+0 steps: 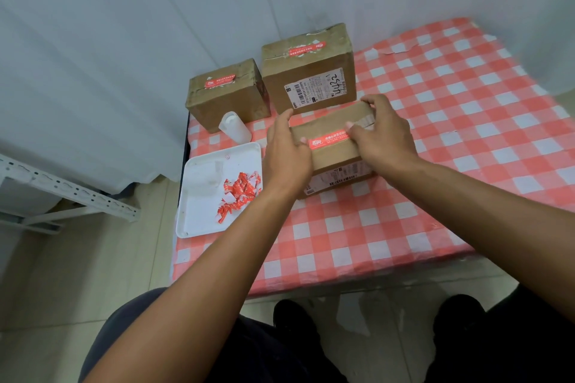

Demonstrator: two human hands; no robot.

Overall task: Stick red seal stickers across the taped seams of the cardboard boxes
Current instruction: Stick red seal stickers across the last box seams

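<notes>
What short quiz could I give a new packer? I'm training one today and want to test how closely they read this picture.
1. True or false: both brown cardboard boxes at the back already carry a red seal sticker.
2. Which thing holds the loose red-and-white sticker scraps? A) white rectangular plastic tray B) small white plastic bottle C) red-and-white checked tablecloth
3. Fill in: the right hand presses the red seal sticker onto the ____ cardboard box, while the left hand steadies it.

Key: 1 true; 2 A; 3 nearest.
</notes>
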